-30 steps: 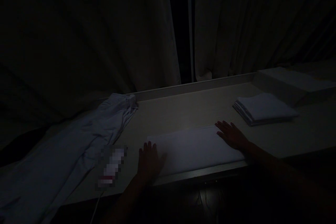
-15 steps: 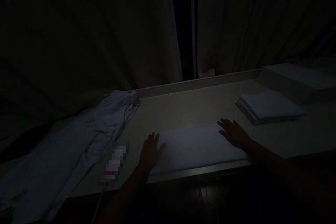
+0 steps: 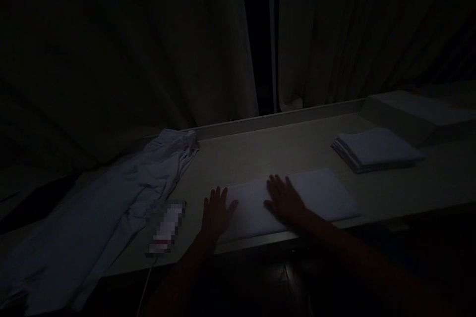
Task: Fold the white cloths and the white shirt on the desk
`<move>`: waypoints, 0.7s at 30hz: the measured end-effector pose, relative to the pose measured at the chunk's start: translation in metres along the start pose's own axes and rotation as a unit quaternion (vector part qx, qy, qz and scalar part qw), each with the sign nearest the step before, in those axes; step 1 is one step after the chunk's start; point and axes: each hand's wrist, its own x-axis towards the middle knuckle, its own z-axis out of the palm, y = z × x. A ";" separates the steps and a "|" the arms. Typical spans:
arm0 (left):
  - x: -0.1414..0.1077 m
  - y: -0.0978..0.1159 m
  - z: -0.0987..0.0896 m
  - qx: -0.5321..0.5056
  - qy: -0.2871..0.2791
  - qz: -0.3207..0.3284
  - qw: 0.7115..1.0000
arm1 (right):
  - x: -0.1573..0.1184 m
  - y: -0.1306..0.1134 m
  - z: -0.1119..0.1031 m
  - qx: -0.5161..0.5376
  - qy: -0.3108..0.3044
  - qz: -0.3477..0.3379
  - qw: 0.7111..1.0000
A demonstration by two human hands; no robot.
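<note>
A white folded cloth [image 3: 320, 193] lies flat as a long strip along the table's front edge. My left hand [image 3: 217, 213] rests on its left end, fingers spread. Palm down near the middle of the cloth is my right hand [image 3: 285, 200], its fingers also apart. Neither hand grips anything. To the right, a stack of folded white cloth [image 3: 379, 147] sits on the table. A loose, wrinkled white cloth [image 3: 111, 198] is heaped over the left side.
A blurred-out phone-like object [image 3: 167, 228] with a cable lies left of my left hand. The pale table [image 3: 260, 153] has a raised rim at the back, with dark curtains [image 3: 148, 49] behind. A pale box-like object [image 3: 420, 109] stands at the far right.
My right hand has moved left from the right end of the folded cloth to near its middle, uncovering that end. My left hand stays at the left end.
</note>
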 end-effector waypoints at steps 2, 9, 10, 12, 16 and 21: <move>-0.001 0.000 -0.002 0.006 -0.005 0.002 1.000 | 0.013 -0.060 0.025 0.047 -0.008 -0.012 0.999; -0.001 -0.002 -0.001 0.018 -0.011 0.010 1.000 | 0.011 -0.106 0.062 0.102 0.042 -0.004 0.994; 0.000 -0.002 0.000 0.017 -0.005 0.008 1.000 | 0.005 -0.097 0.058 0.095 0.048 -0.005 0.994; 0.000 -0.001 0.002 0.017 -0.001 0.012 1.000 | -0.006 -0.076 0.046 0.068 0.053 0.001 0.996; 0.002 -0.001 0.004 0.014 -0.010 -0.002 1.000 | -0.027 -0.035 0.023 0.013 0.031 0.012 0.999; 0.004 -0.005 0.008 0.011 -0.017 0.001 1.000 | -0.053 0.031 -0.001 -0.024 -0.001 0.014 1.000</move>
